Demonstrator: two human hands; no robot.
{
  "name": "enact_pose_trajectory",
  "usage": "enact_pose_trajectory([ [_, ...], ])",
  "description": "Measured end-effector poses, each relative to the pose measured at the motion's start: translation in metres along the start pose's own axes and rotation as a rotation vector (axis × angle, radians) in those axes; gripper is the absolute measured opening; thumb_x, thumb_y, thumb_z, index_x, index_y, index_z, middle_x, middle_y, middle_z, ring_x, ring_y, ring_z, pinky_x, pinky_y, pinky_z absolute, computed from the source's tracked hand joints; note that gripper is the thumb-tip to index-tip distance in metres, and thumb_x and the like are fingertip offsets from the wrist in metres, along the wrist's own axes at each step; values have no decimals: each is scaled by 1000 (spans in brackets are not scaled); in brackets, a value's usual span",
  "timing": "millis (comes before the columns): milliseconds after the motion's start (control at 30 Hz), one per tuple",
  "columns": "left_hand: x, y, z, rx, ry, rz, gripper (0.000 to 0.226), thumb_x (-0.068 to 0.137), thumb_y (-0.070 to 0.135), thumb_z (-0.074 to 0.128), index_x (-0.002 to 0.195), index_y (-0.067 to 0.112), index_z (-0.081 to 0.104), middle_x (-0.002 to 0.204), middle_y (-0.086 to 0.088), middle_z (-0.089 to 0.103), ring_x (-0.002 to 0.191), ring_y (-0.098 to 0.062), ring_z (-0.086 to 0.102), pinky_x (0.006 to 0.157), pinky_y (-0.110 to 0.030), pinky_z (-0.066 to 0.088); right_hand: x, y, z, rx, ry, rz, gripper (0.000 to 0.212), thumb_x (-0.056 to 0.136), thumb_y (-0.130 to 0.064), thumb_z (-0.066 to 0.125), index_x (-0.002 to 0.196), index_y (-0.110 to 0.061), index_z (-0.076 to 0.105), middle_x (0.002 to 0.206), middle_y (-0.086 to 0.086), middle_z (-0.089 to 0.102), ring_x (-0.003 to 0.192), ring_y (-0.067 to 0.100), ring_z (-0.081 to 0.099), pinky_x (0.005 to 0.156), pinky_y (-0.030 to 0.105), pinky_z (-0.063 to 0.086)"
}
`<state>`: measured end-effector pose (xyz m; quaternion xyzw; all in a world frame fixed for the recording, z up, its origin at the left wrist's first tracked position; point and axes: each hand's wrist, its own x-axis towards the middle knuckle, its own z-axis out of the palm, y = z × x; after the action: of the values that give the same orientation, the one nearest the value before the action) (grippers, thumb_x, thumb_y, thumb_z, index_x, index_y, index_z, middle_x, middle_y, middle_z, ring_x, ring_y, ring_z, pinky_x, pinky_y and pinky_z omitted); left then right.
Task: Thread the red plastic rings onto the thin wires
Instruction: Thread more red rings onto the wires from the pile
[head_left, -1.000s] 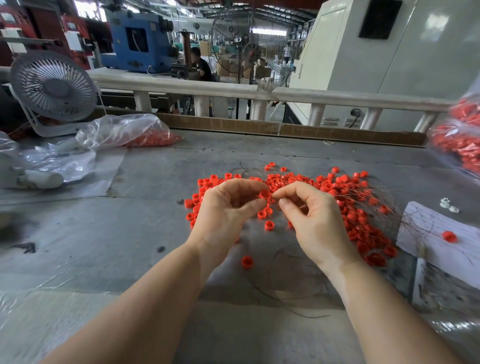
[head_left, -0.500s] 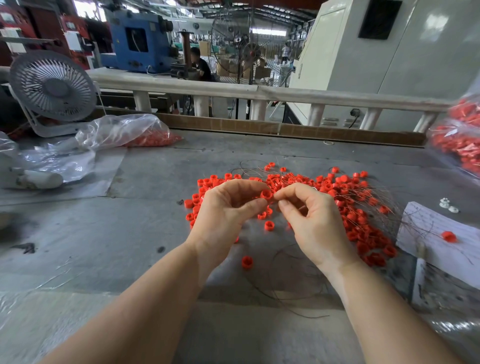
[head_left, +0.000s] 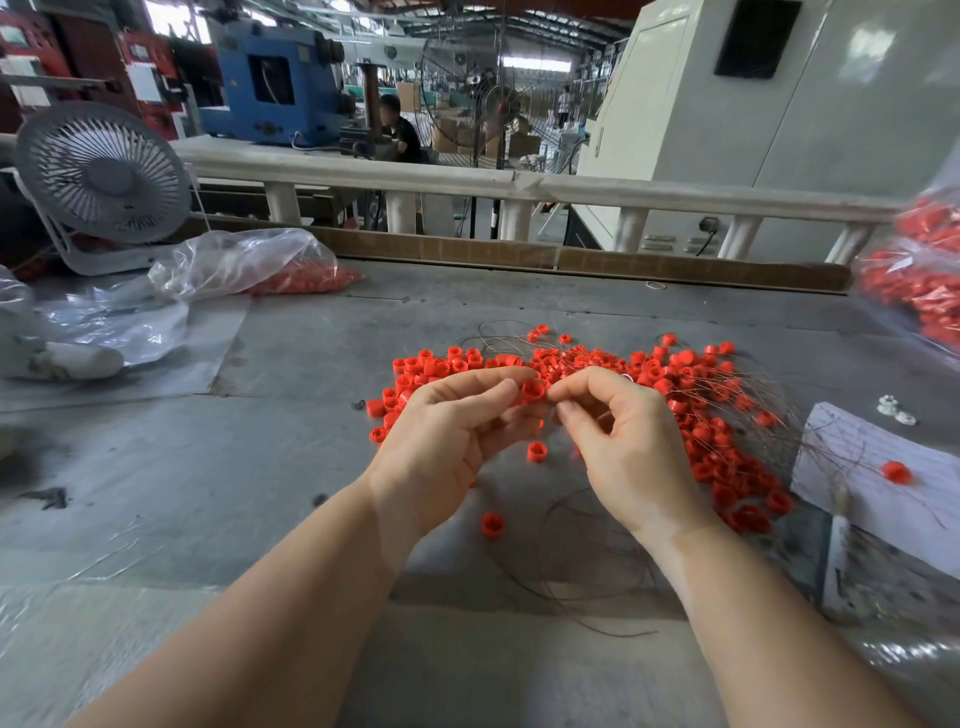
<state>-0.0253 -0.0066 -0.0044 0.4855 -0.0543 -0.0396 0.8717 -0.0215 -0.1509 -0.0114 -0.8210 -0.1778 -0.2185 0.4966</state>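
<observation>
A heap of small red plastic rings (head_left: 691, 400) lies on the grey table (head_left: 260, 467), tangled with thin dark wires (head_left: 597, 566) that also curl toward me. My left hand (head_left: 441, 441) pinches one red ring (head_left: 532, 389) between thumb and fingertips, just above the heap. Fingertip to fingertip with it, my right hand (head_left: 623, 447) has thumb and forefinger pinched at that ring's right side, apparently on a wire end too thin to make out. Two loose rings (head_left: 492, 524) lie below and between the hands.
A grey desk fan (head_left: 104, 179) stands far left beside clear bags, one with red rings (head_left: 306, 275). Another bag of rings (head_left: 919, 280) hangs at the right edge. White paper (head_left: 883, 467) with one ring and two white parts (head_left: 896, 410) lies to the right.
The ring in my left hand has risen from the heap to fingertip level, and my right fingertips have closed in on its right side. Both hands shifted slightly up.
</observation>
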Motion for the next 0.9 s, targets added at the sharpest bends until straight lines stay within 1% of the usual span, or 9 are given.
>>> enact_pose_trajectory([
  [100, -1, 1, 1, -20, 9, -15, 14, 78, 1, 55, 84, 1, 68, 72, -9, 71, 64, -16, 70, 59, -21, 56, 0, -1, 0, -6, -5, -9, 27, 86, 1, 59, 77, -25, 63, 65, -18, 58, 61, -4, 54, 61, 15, 42],
  [167, -2, 1, 1, -27, 19, -23, 15, 82, -3, 53, 84, 0, 67, 70, -9, 71, 63, -16, 70, 58, -20, 55, 0, -1, 0, -5, -7, -12, 27, 85, 1, 59, 77, -25, 64, 66, -18, 59, 63, -5, 55, 62, 13, 42],
  [233, -2, 1, 1, -26, 28, -28, 17, 85, -5, 51, 83, 0, 67, 69, -10, 70, 62, -16, 70, 57, -20, 55, 0, -1, 0, -1, -7, -9, 26, 86, 1, 59, 77, -24, 64, 66, -18, 59, 63, -4, 55, 62, 16, 43],
  [333, -3, 1, 1, -28, 39, -33, 17, 84, -6, 51, 83, 0, 67, 69, -11, 70, 63, -16, 70, 57, -20, 55, 0, 0, 0, -10, -6, -16, 26, 86, 1, 59, 77, -24, 64, 67, -17, 59, 62, -3, 54, 61, 16, 43],
  [433, -2, 2, 1, -38, 34, -52, 14, 77, -1, 56, 82, 1, 69, 70, -13, 71, 64, -17, 70, 59, -20, 56, 0, 0, 0, -2, -4, -17, 26, 86, 1, 59, 78, -23, 64, 69, -15, 61, 63, -1, 55, 60, 17, 45],
  [533, -2, 2, 0, -47, 21, -69, 16, 68, 5, 60, 76, 3, 74, 72, -14, 71, 66, -18, 70, 60, -20, 56, 0, 0, 0, -5, -3, -13, 25, 87, 1, 58, 79, -22, 65, 70, -13, 62, 63, 0, 55, 60, 20, 46],
  [633, -2, 2, 0, -57, 16, -79, 17, 67, 4, 60, 72, 5, 76, 73, -14, 71, 68, -17, 71, 61, -20, 56, 0, 0, 0, 1, -2, -14, 24, 87, 1, 58, 79, -21, 65, 69, -13, 62, 62, 1, 54, 62, 26, 48],
  [733, -1, 1, -1, -60, 22, -80, 17, 66, 3, 60, 72, 6, 76, 74, -13, 72, 67, -17, 71, 61, -19, 56, 0, -1, 0, 7, 4, -11, 22, 86, 1, 58, 79, -19, 66, 66, -14, 60, 60, 1, 53, 61, 28, 49],
  [900, -1, 2, -1, -69, 35, -89, 17, 66, 2, 61, 71, 7, 76, 73, -13, 71, 64, -17, 69, 59, -19, 56, 0, -2, -1, 48, 9, 9, 30, 86, 0, 59, 75, -28, 63, 60, -15, 59, 55, 1, 52, 58, 26, 46],
])
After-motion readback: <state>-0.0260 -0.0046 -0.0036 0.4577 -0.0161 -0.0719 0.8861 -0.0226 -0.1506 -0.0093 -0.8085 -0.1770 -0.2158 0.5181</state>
